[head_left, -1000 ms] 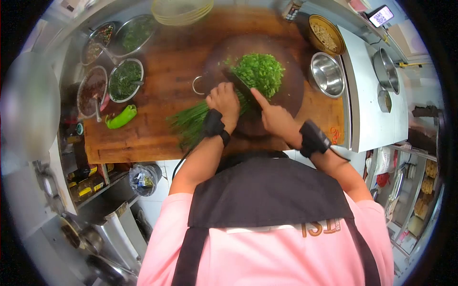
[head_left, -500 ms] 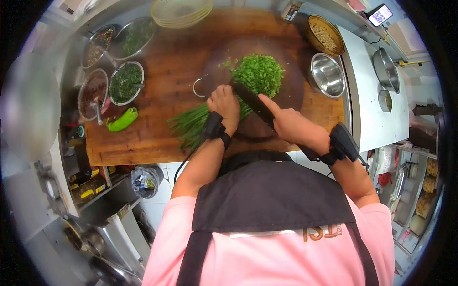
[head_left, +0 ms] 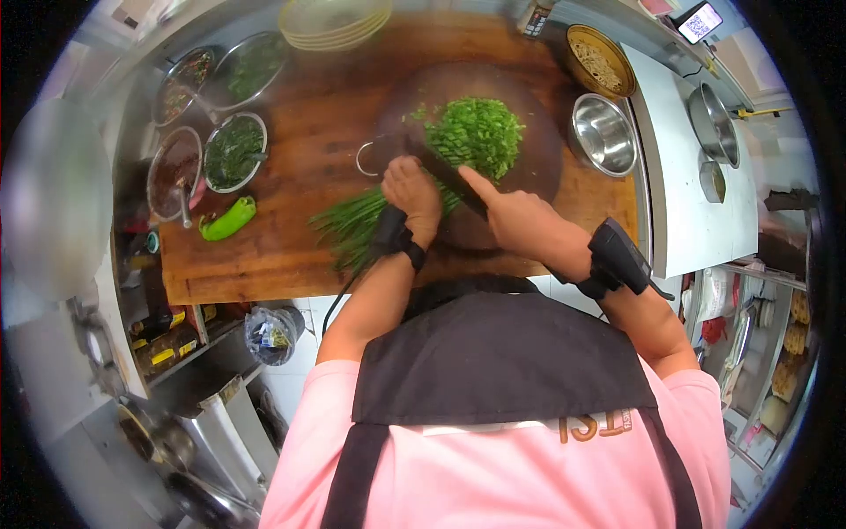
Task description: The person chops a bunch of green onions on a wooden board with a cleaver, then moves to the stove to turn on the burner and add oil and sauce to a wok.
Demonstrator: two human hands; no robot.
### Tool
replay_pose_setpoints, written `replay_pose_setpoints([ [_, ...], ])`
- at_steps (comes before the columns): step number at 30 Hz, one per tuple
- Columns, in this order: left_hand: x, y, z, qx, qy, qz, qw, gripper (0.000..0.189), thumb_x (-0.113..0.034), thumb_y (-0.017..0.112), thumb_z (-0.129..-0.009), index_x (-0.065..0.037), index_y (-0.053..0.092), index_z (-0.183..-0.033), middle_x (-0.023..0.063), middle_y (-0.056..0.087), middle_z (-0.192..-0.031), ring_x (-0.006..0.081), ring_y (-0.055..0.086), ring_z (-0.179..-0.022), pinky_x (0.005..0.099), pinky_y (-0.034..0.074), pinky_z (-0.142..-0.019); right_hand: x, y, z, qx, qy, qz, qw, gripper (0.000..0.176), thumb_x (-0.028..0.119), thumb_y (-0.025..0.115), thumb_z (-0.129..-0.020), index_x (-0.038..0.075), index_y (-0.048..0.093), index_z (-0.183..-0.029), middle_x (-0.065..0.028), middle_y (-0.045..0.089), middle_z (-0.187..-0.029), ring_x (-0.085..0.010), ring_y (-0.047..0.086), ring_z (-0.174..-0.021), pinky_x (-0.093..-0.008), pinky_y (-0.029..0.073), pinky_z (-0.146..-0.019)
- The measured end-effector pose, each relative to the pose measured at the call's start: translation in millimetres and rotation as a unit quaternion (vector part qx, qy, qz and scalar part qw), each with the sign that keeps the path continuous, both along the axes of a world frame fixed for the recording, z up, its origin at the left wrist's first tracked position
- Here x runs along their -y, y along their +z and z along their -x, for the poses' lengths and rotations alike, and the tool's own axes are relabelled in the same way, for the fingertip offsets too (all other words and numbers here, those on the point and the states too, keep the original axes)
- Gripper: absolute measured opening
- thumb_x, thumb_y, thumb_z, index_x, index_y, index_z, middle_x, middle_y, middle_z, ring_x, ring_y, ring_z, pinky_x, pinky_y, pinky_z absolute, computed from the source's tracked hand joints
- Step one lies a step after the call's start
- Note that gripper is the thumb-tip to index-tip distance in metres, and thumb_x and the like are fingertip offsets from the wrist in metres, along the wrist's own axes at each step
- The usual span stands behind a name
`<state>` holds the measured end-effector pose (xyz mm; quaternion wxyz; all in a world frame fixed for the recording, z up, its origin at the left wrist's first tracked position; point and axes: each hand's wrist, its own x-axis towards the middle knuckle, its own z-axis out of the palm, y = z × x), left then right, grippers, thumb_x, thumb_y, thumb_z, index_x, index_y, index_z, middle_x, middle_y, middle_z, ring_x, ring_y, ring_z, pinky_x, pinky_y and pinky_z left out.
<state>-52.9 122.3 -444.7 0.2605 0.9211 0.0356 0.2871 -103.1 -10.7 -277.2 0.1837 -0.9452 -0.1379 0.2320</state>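
Long green stalks (head_left: 351,220) lie across the near left edge of a round dark chopping board (head_left: 540,167). My left hand (head_left: 412,196) is closed over them, its fingers curled beside the blade. My right hand (head_left: 522,220) grips a dark cleaver (head_left: 451,179), with the index finger stretched along it. The blade slants from my right hand up to the fingertips of my left hand. Just beyond the blade, a heap of chopped greens (head_left: 476,137) rests on the board. The cut ends of the stalks under the blade are hidden.
Bowls of chopped ingredients (head_left: 234,152) and a green pepper (head_left: 227,219) are on the left of the wooden table (head_left: 291,256). Stacked yellowish baskets (head_left: 335,25) sit at the back. To the right are a steel bowl (head_left: 604,135) and a brown bowl (head_left: 601,60).
The cleaver and my right hand have shifted slightly to the left. My left hand stays nearly in the same place on the stalks.
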Motion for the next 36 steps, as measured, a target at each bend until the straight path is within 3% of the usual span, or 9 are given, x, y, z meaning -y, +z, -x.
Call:
replay_pose_setpoints([
  [5,-4.1,-2.1,-0.7,-0.071,-0.004,-0.024,0.997,0.012,-0.006,0.051,-0.073,-0.010,0.049,-0.085,0.0080,0.051,-0.087,0.0294,0.049,-0.086,0.0411,0.036,-0.073,5.4,4.2,4.2,-0.074,-0.018,0.001,0.997,0.070,0.001,0.044,-0.076,0.016,0.016,-0.139,-0.0252,0.058,-0.066,-0.0415,0.057,-0.061,-0.0491,0.044,-0.057],
  [10,-3.3,-2.2,0.4,-0.074,0.008,-0.037,0.997,0.011,-0.007,0.050,-0.073,-0.008,0.048,-0.084,0.0101,0.051,-0.087,0.0310,0.050,-0.083,0.0423,0.037,-0.072,-15.4,-60.9,8.8,0.009,-0.060,-0.001,0.998,0.074,0.000,0.045,-0.075,0.017,0.013,-0.140,-0.0240,0.057,-0.064,-0.0415,0.056,-0.059,-0.0496,0.044,-0.057],
  [11,-3.2,-4.9,-5.5,-0.072,0.020,-0.043,0.996,0.012,-0.007,0.051,-0.073,-0.008,0.048,-0.084,0.0105,0.050,-0.088,0.0311,0.050,-0.083,0.0423,0.037,-0.072,-16.2,-66.9,11.9,0.035,-0.052,-0.053,0.997,0.074,0.001,0.045,-0.076,0.019,0.013,-0.140,-0.0236,0.058,-0.065,-0.0414,0.056,-0.059,-0.0495,0.044,-0.056],
  [20,-18.6,21.0,-2.0,-0.128,-0.037,0.055,0.990,0.022,-0.010,0.048,-0.078,-0.005,0.051,-0.100,0.0141,0.053,-0.101,0.0321,0.047,-0.100,0.0438,0.034,-0.085,-6.8,-62.0,-8.2,0.062,-0.054,-0.105,0.991,0.070,0.004,0.046,-0.077,0.022,0.016,-0.139,-0.0256,0.058,-0.069,-0.0414,0.057,-0.063,-0.0498,0.044,-0.059],
  [24,-33.3,32.2,-0.3,-0.191,-0.068,0.017,0.979,0.024,-0.016,0.048,-0.082,-0.004,0.050,-0.103,0.0136,0.050,-0.110,0.0313,0.045,-0.105,0.0453,0.032,-0.087,16.7,-62.7,-13.6,0.026,-0.078,-0.051,0.995,0.067,0.006,0.044,-0.079,0.022,0.017,-0.138,-0.0263,0.058,-0.070,-0.0421,0.057,-0.064,-0.0500,0.044,-0.060],
  [27,-40.4,43.0,4.5,-0.263,-0.152,-0.032,0.952,0.040,-0.031,0.052,-0.083,-0.002,0.048,-0.110,0.0133,0.048,-0.116,0.0306,0.044,-0.108,0.0468,0.031,-0.090,35.7,-71.1,-20.3,0.061,-0.106,-0.047,0.991,0.065,0.009,0.045,-0.080,0.021,0.018,-0.138,-0.0269,0.058,-0.070,-0.0429,0.057,-0.065,-0.0497,0.045,-0.061],
  [29,-43.9,51.0,18.8,-0.110,-0.212,-0.231,0.943,0.062,-0.043,0.061,-0.074,0.001,0.045,-0.115,0.0135,0.048,-0.117,0.0305,0.046,-0.106,0.0480,0.030,-0.090,39.1,-66.7,-19.9,0.042,-0.092,-0.061,0.993,0.066,0.011,0.047,-0.079,0.019,0.018,-0.138,-0.0272,0.058,-0.075,-0.0428,0.057,-0.068,-0.0491,0.045,-0.063],
  [32,-54.8,61.0,24.2,-0.130,-0.237,-0.244,0.931,0.077,-0.045,0.069,-0.065,0.003,0.042,-0.119,0.0151,0.049,-0.112,0.0312,0.048,-0.101,0.0474,0.032,-0.090,43.1,-66.5,-9.2,0.045,-0.070,-0.121,0.989,0.069,0.013,0.052,-0.078,0.014,0.017,-0.138,-0.0279,0.058,-0.086,-0.0425,0.057,-0.077,-0.0477,0.045,-0.069],
  [36,-65.9,54.1,8.0,-0.222,-0.282,-0.229,0.905,0.064,-0.033,0.069,-0.067,0.002,0.044,-0.114,0.0167,0.049,-0.104,0.0313,0.049,-0.097,0.0448,0.038,-0.086,65.2,-74.7,12.5,0.020,-0.080,-0.160,0.984,0.069,0.014,0.055,-0.076,0.010,0.019,-0.135,-0.0286,0.054,-0.098,-0.0421,0.055,-0.088,-0.0452,0.044,-0.076],
])
